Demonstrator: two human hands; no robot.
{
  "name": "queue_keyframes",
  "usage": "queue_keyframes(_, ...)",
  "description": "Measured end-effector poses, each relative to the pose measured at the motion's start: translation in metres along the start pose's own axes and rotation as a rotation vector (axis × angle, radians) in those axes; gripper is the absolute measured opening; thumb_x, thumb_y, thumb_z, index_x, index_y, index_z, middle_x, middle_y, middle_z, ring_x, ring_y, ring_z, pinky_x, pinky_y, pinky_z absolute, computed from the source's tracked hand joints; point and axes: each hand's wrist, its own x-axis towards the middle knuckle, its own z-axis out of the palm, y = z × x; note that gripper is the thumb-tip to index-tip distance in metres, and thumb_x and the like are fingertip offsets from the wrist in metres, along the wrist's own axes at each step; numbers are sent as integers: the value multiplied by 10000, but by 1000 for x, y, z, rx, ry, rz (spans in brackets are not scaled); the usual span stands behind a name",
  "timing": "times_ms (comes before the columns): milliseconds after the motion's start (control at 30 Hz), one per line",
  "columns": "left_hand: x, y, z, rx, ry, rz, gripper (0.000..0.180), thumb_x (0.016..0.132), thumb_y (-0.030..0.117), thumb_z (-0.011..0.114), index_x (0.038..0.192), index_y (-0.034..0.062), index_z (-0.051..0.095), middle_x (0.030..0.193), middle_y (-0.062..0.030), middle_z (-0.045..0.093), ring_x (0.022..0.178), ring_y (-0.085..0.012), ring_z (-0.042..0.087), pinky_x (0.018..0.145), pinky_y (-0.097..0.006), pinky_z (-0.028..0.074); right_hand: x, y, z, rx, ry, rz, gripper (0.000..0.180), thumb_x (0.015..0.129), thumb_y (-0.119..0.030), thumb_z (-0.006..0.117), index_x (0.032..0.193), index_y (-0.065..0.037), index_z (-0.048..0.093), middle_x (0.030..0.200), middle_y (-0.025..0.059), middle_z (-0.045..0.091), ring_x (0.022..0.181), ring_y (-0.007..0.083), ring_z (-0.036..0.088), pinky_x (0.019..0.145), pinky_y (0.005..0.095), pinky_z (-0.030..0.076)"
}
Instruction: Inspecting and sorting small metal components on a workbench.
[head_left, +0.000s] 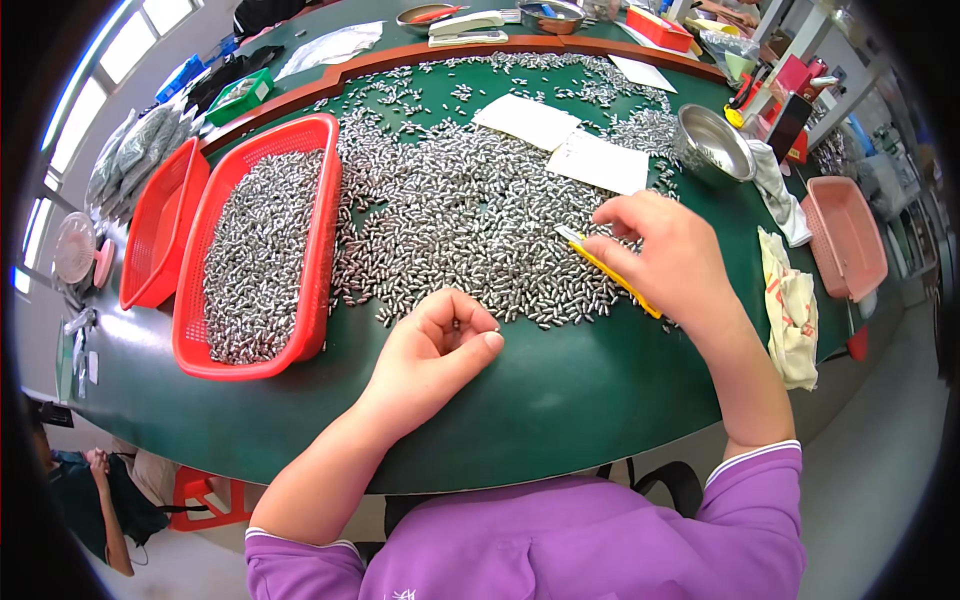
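Holding a yellow utility knife (608, 270) pinched in my right hand (672, 262) over the small silver metal pieces (470, 220) on the green counter (560, 390), left hand (437, 345) curled on a few, I risk scattering them.

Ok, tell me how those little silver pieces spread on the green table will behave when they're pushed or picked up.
The small silver pieces look rounded and oblong, so they would probably roll or scatter when pushed. Their shiny metal finish suggests they are slippery and stiff, fiddly for the right hand to pinch singly. Heaped in the red basket, they likely weigh a lot together.
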Motion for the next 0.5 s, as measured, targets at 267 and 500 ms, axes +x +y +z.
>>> queue_keyframes(267, -8, 10, 7, 865, 75, 115, 131, 822, 96, 693, 875, 40, 587, 722, -74, 509, 635, -219, 524, 612, -352, 445, -13, 7, 15, -128, -17, -80, 182, 822, -154, 670, 987, -78, 670, 894, 98, 636, 861, 287, 644, 761, 412, 526)
queue_keyframes(500, -14, 10, 7, 989, 39, 67, 160, 826, 118, 690, 891, 30, 572, 788, -101, 564, 689, -280, 575, 652, -402, 471, -27, -38, -9, 380, -261, -29, 325, 782, -100, 639, 1105, -84, 601, 991, 129, 605, 803, 323, 646, 719, 412, 534)
